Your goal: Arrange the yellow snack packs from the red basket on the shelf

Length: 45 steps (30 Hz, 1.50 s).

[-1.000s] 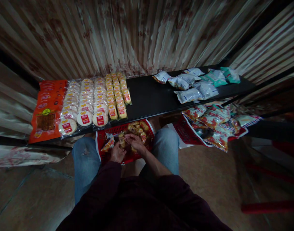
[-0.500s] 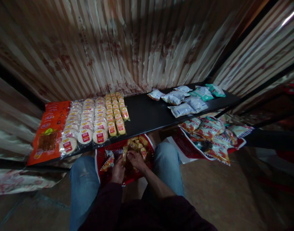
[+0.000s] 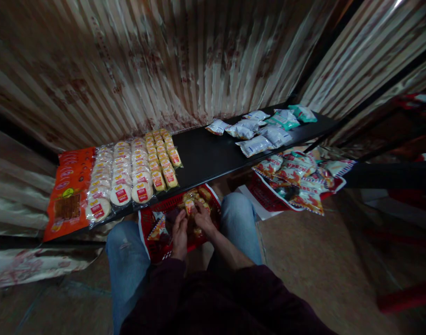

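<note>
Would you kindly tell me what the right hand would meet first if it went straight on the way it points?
The right hand would probably meet the wrapped cake just ahead first; depth is unclear, so they may already touch.

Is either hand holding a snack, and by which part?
I can't tell for sure: the right hand is at the right side of a yellow snack, and the left hand is close by, but no grip shows clearly.

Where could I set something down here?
The widest bare patch of the black shelf lies between the yellow packs and the silvery packets; a smaller one right of the green packets. Crowded: the left end, with orange packaging and round white packs, and the red basket, holding golden packs.
</note>
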Available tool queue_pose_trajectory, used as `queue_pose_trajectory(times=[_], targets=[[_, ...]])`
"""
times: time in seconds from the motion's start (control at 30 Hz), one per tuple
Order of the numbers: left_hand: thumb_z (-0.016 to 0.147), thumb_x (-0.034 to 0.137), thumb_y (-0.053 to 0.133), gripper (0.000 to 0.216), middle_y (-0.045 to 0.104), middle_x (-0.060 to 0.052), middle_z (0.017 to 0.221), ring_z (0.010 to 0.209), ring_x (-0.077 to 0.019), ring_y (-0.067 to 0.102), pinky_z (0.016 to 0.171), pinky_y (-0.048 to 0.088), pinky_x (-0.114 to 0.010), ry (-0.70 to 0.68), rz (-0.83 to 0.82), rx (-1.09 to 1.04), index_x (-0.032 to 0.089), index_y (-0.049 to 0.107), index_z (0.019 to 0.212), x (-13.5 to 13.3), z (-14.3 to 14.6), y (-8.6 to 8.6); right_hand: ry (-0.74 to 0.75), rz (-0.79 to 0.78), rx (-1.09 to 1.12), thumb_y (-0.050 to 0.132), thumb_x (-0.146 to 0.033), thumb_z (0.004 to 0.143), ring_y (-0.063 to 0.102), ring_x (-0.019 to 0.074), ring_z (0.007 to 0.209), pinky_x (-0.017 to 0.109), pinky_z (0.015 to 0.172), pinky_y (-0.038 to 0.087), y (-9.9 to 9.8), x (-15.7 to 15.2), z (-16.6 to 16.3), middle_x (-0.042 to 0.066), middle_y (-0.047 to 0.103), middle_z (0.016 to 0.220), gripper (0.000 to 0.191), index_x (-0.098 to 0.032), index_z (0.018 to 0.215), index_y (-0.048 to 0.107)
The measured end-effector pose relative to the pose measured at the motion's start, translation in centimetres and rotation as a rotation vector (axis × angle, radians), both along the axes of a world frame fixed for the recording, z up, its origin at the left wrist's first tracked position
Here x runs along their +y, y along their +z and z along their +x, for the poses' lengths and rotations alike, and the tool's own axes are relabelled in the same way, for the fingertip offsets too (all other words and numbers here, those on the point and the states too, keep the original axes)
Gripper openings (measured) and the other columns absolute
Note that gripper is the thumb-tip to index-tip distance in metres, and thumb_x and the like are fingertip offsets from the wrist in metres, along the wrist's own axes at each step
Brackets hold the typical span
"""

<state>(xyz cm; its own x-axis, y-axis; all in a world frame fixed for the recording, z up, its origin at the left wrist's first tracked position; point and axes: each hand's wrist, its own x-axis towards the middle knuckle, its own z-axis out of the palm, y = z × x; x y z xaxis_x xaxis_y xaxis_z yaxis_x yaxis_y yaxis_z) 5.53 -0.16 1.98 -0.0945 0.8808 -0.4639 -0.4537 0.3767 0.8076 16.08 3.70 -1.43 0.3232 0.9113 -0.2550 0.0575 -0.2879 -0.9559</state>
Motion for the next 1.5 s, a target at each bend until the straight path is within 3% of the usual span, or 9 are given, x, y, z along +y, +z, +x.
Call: queue_pose_trajectory(times=[0.23, 0.43, 0.57, 0.77, 0.93, 1.13, 1.3, 1.5], targets=[[0.081, 0.008, 0.064, 0.026, 0.067, -0.007, 0.123, 0.124, -0.0210, 0.056, 0.113, 0.033, -0.031, -0.130, 0.106, 0.084, 0.020, 0.073, 0.102, -0.3, 1.3, 2.6, -0.117, 0.075, 0.027, 0.052, -0.051, 0.083, 0.061, 0.0262, 0.111, 0.042, 0.101, 0.046, 1.9, -1.6, 1.1, 0.010, 0.067, 0.120, 0.054, -0.021, 0.127, 0.059], [0.079, 0.007, 0.061, 0.033, 0.066, -0.008, 0.126, 0.124, -0.0237, 0.055, 0.113, 0.034, -0.036, -0.184, 0.171, 0.206, 0.021, 0.071, 0.107, -0.2, 2.2, 2.8, -0.146, 0.123, -0.073, 0.046, -0.055, 0.088, 0.061, 0.0264, 0.116, 0.043, 0.104, 0.045, 3.6, -2.5, 1.0, 0.012, 0.066, 0.125, 0.054, -0.020, 0.127, 0.059], [0.077, 0.005, 0.060, 0.041, 0.064, -0.007, 0.130, 0.127, -0.0238, 0.052, 0.116, 0.030, -0.036, -0.185, 0.241, 0.252, 0.023, 0.071, 0.112, -0.1, 2.5, 3.2, -0.177, 0.184, -0.086, 0.046, -0.054, 0.088, 0.058, 0.0268, 0.122, 0.044, 0.109, 0.042, 4.3, -2.5, 0.9, 0.013, 0.063, 0.130, 0.055, -0.018, 0.128, 0.057], [0.075, 0.002, 0.058, 0.037, 0.064, -0.008, 0.111, 0.117, -0.0255, 0.055, 0.114, 0.031, -0.037, -0.123, 0.279, 0.302, 0.024, 0.075, 0.098, -0.1, 2.9, 5.0, -0.214, 0.264, -0.143, 0.047, -0.051, 0.090, 0.057, 0.0254, 0.121, 0.045, 0.110, 0.041, 4.6, -2.6, 1.4, 0.013, 0.063, 0.128, 0.049, -0.020, 0.125, 0.060], [0.077, 0.007, 0.060, 0.041, 0.063, -0.008, 0.122, 0.121, -0.0267, 0.052, 0.115, 0.030, -0.038, -0.170, 0.402, 0.370, 0.027, 0.073, 0.110, -0.3, 3.2, 5.5, -0.219, 0.341, -0.157, 0.049, -0.051, 0.090, 0.053, 0.0266, 0.125, 0.048, 0.111, 0.040, 5.5, -2.5, 1.9, 0.013, 0.059, 0.133, 0.051, -0.020, 0.129, 0.057], [0.078, 0.010, 0.059, 0.042, 0.061, -0.008, 0.130, 0.129, -0.0275, 0.046, 0.119, 0.025, -0.040, -0.163, 0.428, 0.409, 0.026, 0.069, 0.116, 0.8, 3.2, 5.9, -0.088, 0.385, -0.114, 0.051, -0.043, 0.089, 0.050, 0.0257, 0.131, 0.043, 0.115, 0.036, 7.8, -0.9, 1.8, 0.011, 0.057, 0.139, 0.049, -0.021, 0.132, 0.057], [0.072, 0.003, 0.059, 0.045, 0.063, -0.006, 0.129, 0.131, -0.0273, 0.046, 0.121, 0.021, -0.039, -0.100, 0.391, 0.331, 0.025, 0.070, 0.110, 2.6, 3.3, 7.1, -0.074, 0.355, -0.090, 0.053, -0.039, 0.088, 0.053, 0.0248, 0.127, 0.041, 0.112, 0.039, 9.8, 1.4, 1.4, 0.010, 0.058, 0.137, 0.049, -0.020, 0.133, 0.056], [0.075, 0.001, 0.056, 0.041, 0.065, -0.006, 0.126, 0.126, -0.0244, 0.052, 0.118, 0.029, -0.036, -0.029, 0.434, 0.386, 0.023, 0.072, 0.107, 5.1, 3.6, 8.7, -0.068, 0.394, 0.013, 0.053, -0.042, 0.089, 0.060, 0.0233, 0.117, 0.037, 0.104, 0.046, 11.1, 4.4, 1.0, 0.009, 0.063, 0.130, 0.047, -0.021, 0.132, 0.054]])
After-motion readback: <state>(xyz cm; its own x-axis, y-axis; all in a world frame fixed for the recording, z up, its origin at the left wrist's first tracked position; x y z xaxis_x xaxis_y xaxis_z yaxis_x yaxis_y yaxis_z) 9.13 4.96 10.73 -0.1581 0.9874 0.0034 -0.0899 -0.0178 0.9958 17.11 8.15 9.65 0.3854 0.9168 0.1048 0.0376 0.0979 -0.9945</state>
